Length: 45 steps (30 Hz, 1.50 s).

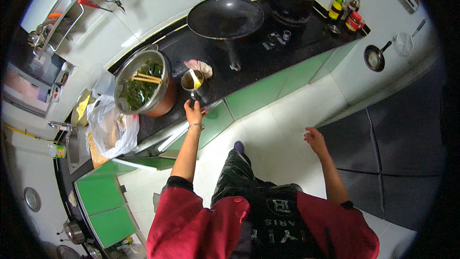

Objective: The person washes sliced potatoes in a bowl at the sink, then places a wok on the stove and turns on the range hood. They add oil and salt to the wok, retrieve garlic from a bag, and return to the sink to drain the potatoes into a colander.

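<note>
My left hand (194, 114) is at the handle of a metal mug (186, 83) near the counter's front edge. Thumb and a finger lie beside the handle; whether they grip it cannot be told. In the mug are a yellowish liquid and a white spoon (196, 79). A crumpled cloth (199, 67) lies just behind it. To the left, a wide metal basin (120, 95) of dark green leafy vegetables rests on a reddish-brown container (166, 98), with wooden chopsticks (145, 78) across the greens. Away from the counter, my right hand (315, 140) hangs over the floor, fingers loosely bent, nothing visible in it.
A large wok (226, 18) and a lidded pot (291, 1) stand along the black counter (251, 57). Several bottles (336, 6) are at its right end. A white plastic bag (113, 129) lies left, near the sink (73, 151). A dark padded surface (359, 151) is at my right.
</note>
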{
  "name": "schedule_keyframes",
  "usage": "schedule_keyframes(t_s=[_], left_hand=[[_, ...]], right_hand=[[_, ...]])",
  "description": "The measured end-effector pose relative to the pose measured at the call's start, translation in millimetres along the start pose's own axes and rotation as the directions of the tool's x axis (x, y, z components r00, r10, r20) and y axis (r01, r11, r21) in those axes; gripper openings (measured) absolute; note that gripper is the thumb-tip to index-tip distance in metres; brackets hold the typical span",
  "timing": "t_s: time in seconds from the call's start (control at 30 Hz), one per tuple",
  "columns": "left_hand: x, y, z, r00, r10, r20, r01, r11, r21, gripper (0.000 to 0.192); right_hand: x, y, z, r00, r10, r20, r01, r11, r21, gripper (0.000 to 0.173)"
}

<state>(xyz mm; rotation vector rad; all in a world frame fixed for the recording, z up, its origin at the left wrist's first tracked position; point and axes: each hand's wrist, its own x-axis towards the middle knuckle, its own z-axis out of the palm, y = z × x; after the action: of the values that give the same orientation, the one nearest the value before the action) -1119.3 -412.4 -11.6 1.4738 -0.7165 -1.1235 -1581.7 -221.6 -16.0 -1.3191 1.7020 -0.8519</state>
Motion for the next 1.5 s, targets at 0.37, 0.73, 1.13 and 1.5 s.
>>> schedule_keyframes(t_s=[0.37,0.73,1.13,1.5], left_hand=[[36,20,-4,0.977,-0.141,0.163,0.163,0.978,-0.13,0.026],[-14,133,40,0.976,0.22,0.0,-0.22,0.975,-0.018,0.034],[-30,169,66,0.919,0.372,-0.131,-0.328,0.905,0.269,0.036],[-32,200,74,0.837,0.522,-0.162,-0.368,0.757,0.54,0.033]], right_hand=[[152,-273,18,0.964,-0.255,0.077,0.244,0.96,0.136,0.024],[256,-419,78,0.426,-0.715,0.555,0.847,0.53,0.032,0.021],[290,-447,133,0.397,-0.581,0.71,0.779,0.623,0.073,0.014],[302,-432,135,0.626,-0.46,0.63,0.453,0.872,0.187,0.013]])
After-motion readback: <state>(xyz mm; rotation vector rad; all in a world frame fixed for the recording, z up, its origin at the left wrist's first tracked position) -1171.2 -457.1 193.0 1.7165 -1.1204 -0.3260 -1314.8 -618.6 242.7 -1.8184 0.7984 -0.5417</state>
